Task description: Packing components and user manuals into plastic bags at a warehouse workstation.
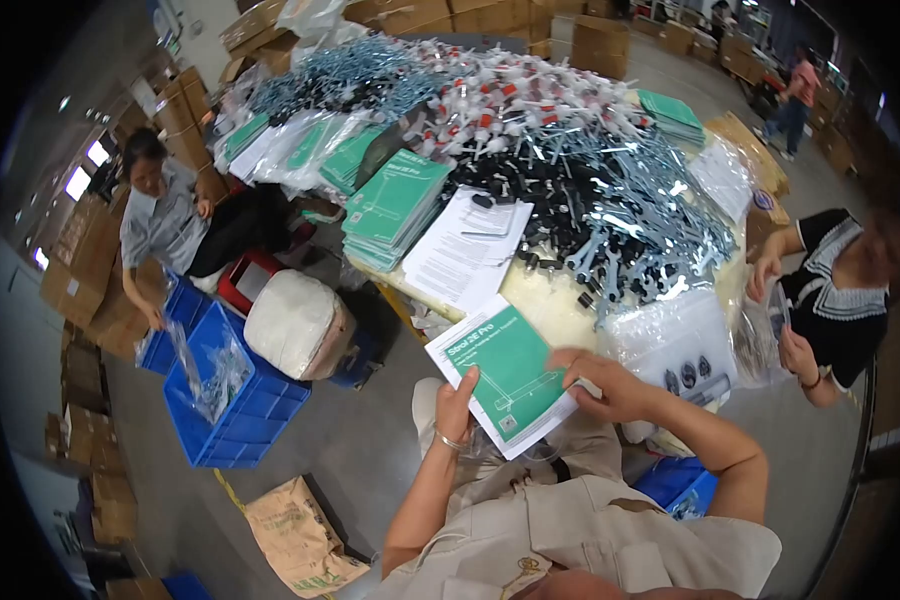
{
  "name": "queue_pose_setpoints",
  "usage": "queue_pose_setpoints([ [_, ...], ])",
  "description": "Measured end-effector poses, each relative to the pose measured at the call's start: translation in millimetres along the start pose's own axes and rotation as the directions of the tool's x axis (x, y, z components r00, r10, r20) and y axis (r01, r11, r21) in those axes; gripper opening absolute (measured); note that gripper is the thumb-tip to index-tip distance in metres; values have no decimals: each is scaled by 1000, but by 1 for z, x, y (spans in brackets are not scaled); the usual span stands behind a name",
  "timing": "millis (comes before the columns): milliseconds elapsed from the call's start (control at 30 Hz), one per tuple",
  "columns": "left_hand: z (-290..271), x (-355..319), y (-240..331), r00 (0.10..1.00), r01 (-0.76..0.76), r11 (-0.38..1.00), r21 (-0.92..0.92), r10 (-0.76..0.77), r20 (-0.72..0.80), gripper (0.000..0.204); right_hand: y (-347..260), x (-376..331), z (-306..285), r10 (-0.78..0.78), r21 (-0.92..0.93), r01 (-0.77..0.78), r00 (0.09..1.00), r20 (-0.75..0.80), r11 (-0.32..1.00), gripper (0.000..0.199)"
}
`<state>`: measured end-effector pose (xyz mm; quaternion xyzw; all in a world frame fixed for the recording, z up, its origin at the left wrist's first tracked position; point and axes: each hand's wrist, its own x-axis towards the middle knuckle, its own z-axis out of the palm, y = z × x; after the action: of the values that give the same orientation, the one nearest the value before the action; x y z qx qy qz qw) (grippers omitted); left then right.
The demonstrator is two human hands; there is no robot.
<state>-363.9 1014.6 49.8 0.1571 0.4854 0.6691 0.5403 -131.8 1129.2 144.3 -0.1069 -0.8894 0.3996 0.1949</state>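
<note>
My left hand [455,408] grips the left edge of a green-and-white booklet [515,378], its thumb on the front. White sheets show along the booklet's edges, lying behind it. At the booklet's right edge is my right hand [610,388], fingers bent over the cover. Motion smears those fingertips, so whether they pinch the paper is unclear. Just beyond the booklet lies a stack of printed white sheets [460,255] with a hex key [486,235] on top. Left of it stands a pile of green booklets [395,208].
Heaped on the table are metal wrenches [660,215], black parts [530,190] and red-and-white pieces [530,95]. A clear bag [670,345] lies at the right. One person [165,215] reaches toward a blue crate [235,400]; another person [835,290] handles a plastic bag. A stool [300,322] stands left.
</note>
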Motion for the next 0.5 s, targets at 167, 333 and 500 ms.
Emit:
queue_pose_setpoints([
  [167, 16, -9, -2, 986, -154, 984, -92, 147, -82, 32, -12, -40, 29, 618, 870, -128, 752, -229, 477, 40],
  [333, 20, -23, -5, 947, -275, 957, 95, 286, -143, 32, -1, -41, 70, 511, 860, -183, 854, -101, 477, 35],
  [500, -6, -34, 17, 904, -404, 744, 532, 416, 104, 19, 8, -31, 73, 589, 744, -352, 805, -69, 568, 30],
])
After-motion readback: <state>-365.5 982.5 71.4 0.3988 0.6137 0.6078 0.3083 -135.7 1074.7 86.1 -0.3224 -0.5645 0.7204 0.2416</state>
